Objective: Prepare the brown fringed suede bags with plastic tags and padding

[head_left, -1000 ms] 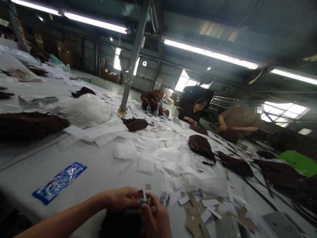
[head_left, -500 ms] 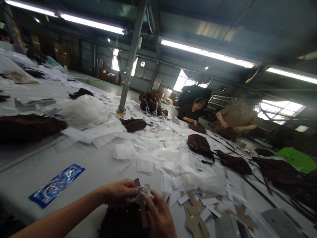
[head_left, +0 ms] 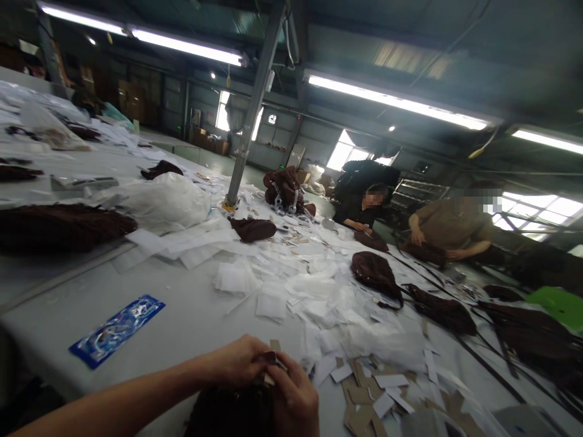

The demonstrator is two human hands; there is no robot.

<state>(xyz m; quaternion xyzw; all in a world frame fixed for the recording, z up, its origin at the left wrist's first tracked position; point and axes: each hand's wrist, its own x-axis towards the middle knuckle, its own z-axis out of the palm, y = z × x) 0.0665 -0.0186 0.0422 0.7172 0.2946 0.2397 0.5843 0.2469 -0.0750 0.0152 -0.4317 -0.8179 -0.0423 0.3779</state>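
At the bottom centre lies a dark brown bag [head_left: 230, 413], partly cut off by the frame. My left hand [head_left: 243, 363] is closed over its top, fingers pinching a small brown part there. Close against it, my right hand [head_left: 296, 391] has its fingers curled round the same spot. A piece of grey-brown cardboard [head_left: 274, 345] sticks up behind the fingertips. The fingers hide most of what is between them.
A blue printed packet [head_left: 117, 331] lies on the table at left. White paper sheets and cardboard scraps [head_left: 359, 397] cover the middle and right. More brown bags [head_left: 376, 271] and straps lie around. A metal post [head_left: 248, 133] rises from the table. Two people work across the table.
My hands have drawn closer together over the bag's top. The crumpled whitish wrapping and long cardboard strip between them no longer show; a small brown part does. The view has shifted slightly.
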